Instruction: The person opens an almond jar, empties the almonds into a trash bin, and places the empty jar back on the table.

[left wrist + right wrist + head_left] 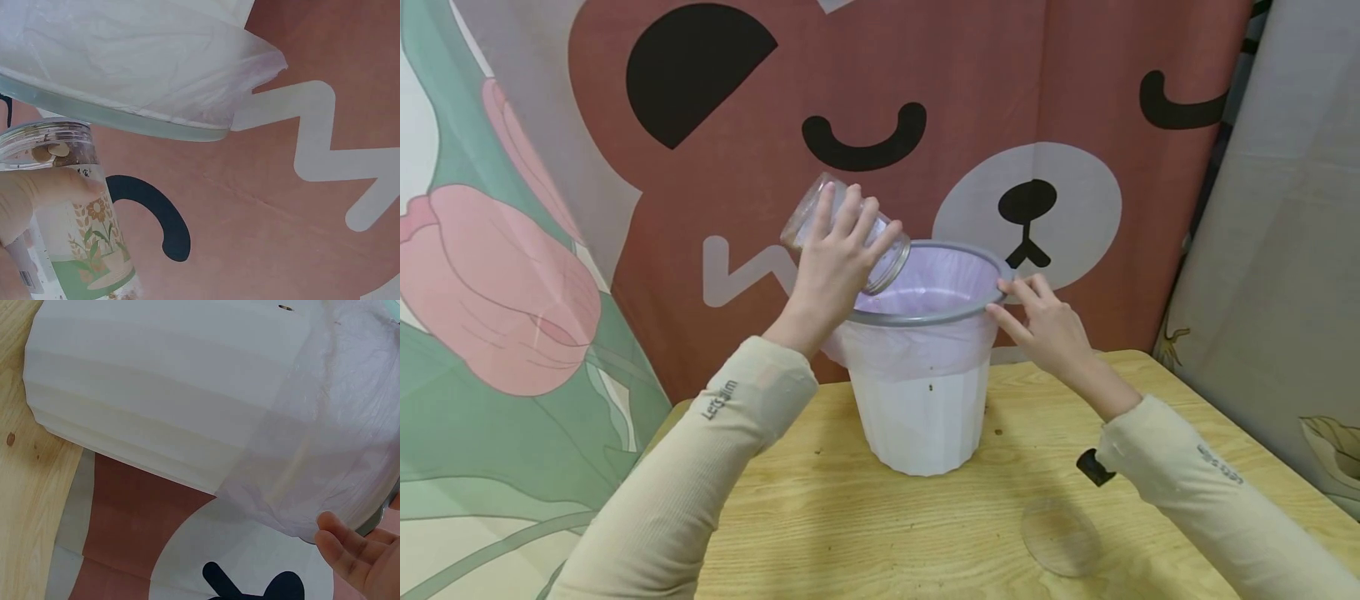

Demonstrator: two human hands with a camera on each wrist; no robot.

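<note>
My left hand [835,262] grips a clear jar [891,260] with a printed label. The jar is tilted, its open mouth pointing down over the left part of a white waste bin [917,417]. In the left wrist view a few brown bits lie inside near the jar's mouth, and the label [97,244] shows a potted flower. A thin pinkish liner bag [917,350] is folded over the bin's wall under a grey rim ring [917,318]. At the right side of that rim, my right hand [1048,325] pinches the edge between thumb and fingers.
A round transparent lid [1060,537] lies on the wooden table [865,533] in front of the bin. Beside the right sleeve sits a small black object [1095,467]. Tiny dark specks dot the tabletop. A bear-print curtain [730,183] hangs close behind the bin.
</note>
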